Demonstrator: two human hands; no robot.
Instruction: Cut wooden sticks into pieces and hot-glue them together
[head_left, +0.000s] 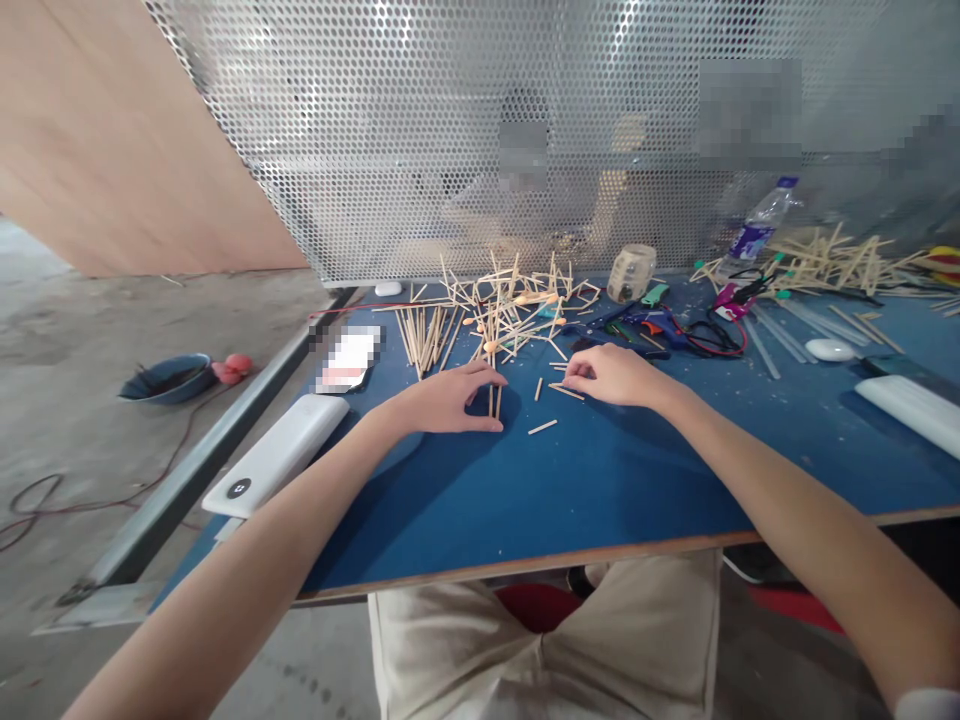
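My left hand [450, 398] rests on the blue table [570, 490], thumb and fingers pinched around a couple of short wooden sticks [495, 400] standing between them. My right hand [611, 374] lies palm down just to the right, fingers curled over a short stick [564, 390] on the table. Loose stick pieces [541, 427] lie between the hands. Behind them stands a glued stick structure [517, 300], with a bundle of long sticks [424, 335] to its left.
A white power bank [277, 455] and a phone [346, 360] lie at the left. A glue gun with cables [660, 330], a jar [630, 272], a plastic bottle [757, 232] and another stick pile [825, 262] sit at the back right. A perforated metal screen [450, 130] closes the far edge.
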